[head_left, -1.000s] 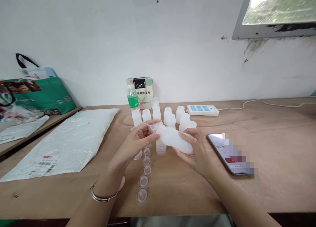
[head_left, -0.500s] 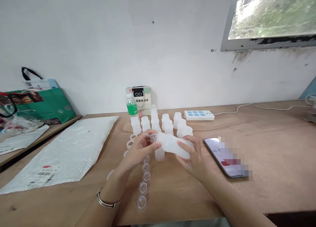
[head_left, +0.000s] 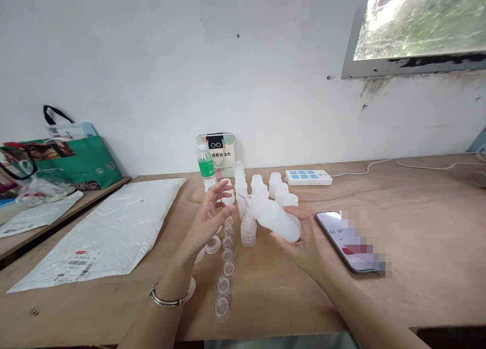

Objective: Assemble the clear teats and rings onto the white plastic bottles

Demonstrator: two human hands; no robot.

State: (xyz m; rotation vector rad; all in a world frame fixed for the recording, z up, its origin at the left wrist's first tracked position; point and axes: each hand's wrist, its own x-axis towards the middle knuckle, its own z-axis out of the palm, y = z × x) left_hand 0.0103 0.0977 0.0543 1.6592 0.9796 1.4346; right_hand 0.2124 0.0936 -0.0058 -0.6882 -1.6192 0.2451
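Note:
My right hand is wrapped round a translucent white plastic bottle, held tilted with its mouth pointing up and left. A small clear piece sits at the bottle's mouth. My left hand, a metal bangle on its wrist, hovers just left of the mouth with fingers apart and nothing in them. Below the hands a row of several small clear caps runs toward me on the wooden table. A short stack of clear caps stands beside the row.
Several upright white bottles stand behind the hands, with a green-label water bottle and a small carton. A power strip and phone lie to the right. A white mailer bag and green bag are left.
My left hand has let go of the bottle's mouth, opened and drawn back to the left. The right hand has tipped the bottle's mouth upward a little.

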